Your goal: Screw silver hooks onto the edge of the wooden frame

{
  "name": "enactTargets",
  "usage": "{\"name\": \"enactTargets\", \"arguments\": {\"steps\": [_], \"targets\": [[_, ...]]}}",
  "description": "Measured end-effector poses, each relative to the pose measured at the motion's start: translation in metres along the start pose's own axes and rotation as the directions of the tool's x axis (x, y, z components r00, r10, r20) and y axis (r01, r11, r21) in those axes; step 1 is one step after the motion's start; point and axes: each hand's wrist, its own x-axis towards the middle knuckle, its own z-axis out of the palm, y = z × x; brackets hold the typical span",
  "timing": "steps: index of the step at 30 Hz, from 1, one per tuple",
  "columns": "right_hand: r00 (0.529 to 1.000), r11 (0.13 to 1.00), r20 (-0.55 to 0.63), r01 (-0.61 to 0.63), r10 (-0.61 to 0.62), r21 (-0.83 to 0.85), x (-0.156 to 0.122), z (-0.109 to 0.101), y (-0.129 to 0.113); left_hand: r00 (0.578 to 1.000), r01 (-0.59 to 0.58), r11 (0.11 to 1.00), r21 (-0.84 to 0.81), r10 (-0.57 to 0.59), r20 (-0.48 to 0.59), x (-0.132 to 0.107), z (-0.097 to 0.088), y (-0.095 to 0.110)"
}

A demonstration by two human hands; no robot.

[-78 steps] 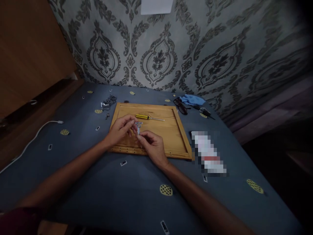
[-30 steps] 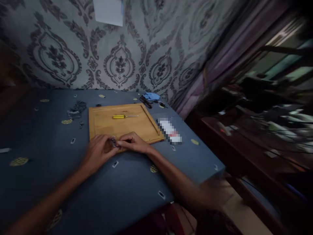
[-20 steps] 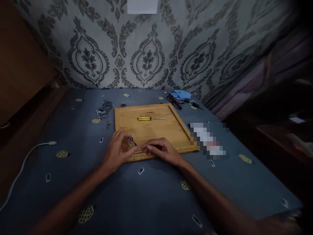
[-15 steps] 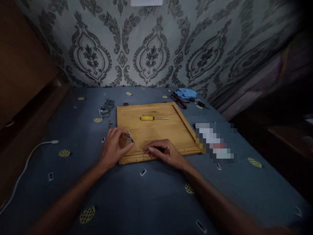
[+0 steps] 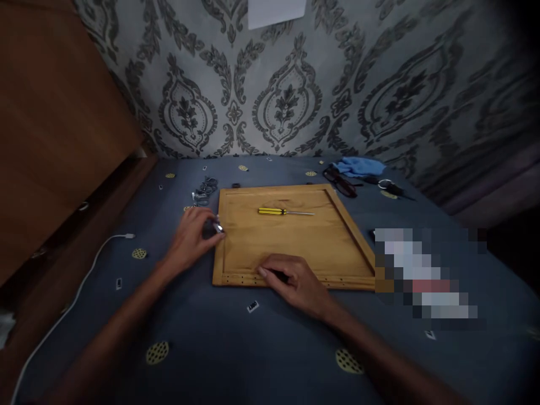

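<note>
My left hand [image 5: 192, 237] pinches a small shiny metal piece [image 5: 218, 226] between thumb and fingertips, just over the left edge of a framed wooden panel [image 5: 291, 241]. Its exact kind does not show. My right hand [image 5: 295, 282] rests at the panel's near edge, thumb pressed towards curled fingers; whatever they may hold is hidden. Along that near rail runs a row of small dark holes. A screwdriver [image 5: 286, 212] with a yellow and black handle lies on the panel, its shaft pointing right.
Beyond my left hand lies a pile of small metal pieces [image 5: 205, 190]. Sunglasses [image 5: 341, 183], a blue cloth [image 5: 358, 166] and keys [image 5: 390, 186] sit at the back right. A blurred-out item [image 5: 422, 275] is right of the panel. A white cable [image 5: 84, 284] runs along the left.
My view has turned, so the scene sits further right. The left hand, with the metal piece, has moved left from above the panel to its left edge. The right hand stays at the near edge.
</note>
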Motion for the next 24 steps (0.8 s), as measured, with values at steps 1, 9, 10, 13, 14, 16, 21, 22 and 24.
{"name": "enactTargets", "arguments": {"steps": [1,9,10,13,14,16,21,22,24], "targets": [[1.0,1.0,0.0,0.012,-0.012,-0.002,0.0,0.0,0.001,0.995,0.097,0.994,0.047,-0.098,0.016,0.001,-0.006,-0.008],[0.998,0.997,0.005,0.06,-0.06,-0.047,0.0,-0.001,0.008,0.958,0.287,0.932,0.222,-0.285,-0.039,-0.005,-0.009,-0.045],[0.998,0.997,0.004,0.064,-0.064,-0.053,0.0,-0.002,0.008,0.959,0.283,0.934,0.22,-0.282,-0.037,-0.002,-0.009,-0.047],[0.998,0.996,0.004,0.068,-0.067,-0.065,-0.001,-0.002,0.008,0.962,0.27,0.945,0.184,-0.27,-0.027,0.014,-0.013,-0.055],[0.998,0.996,0.007,0.066,-0.065,-0.067,-0.001,-0.003,0.008,0.963,0.267,0.949,0.164,-0.267,-0.027,0.021,-0.014,-0.059],[0.998,0.996,0.016,0.058,-0.057,-0.072,-0.001,-0.003,0.008,0.966,0.257,0.957,0.133,-0.254,-0.037,0.036,-0.015,-0.066],[0.998,0.997,0.013,0.059,-0.058,-0.055,-0.001,-0.004,0.007,0.975,0.22,0.97,0.105,-0.217,-0.042,0.052,-0.005,-0.077],[0.998,0.997,0.01,0.057,-0.056,-0.046,0.0,-0.004,0.007,0.976,0.215,0.971,0.104,-0.212,-0.043,0.052,-0.003,-0.078],[0.999,0.998,0.008,0.052,-0.052,-0.033,0.0,-0.004,0.007,0.978,0.209,0.972,0.104,-0.205,-0.047,0.05,-0.001,-0.081]]}}
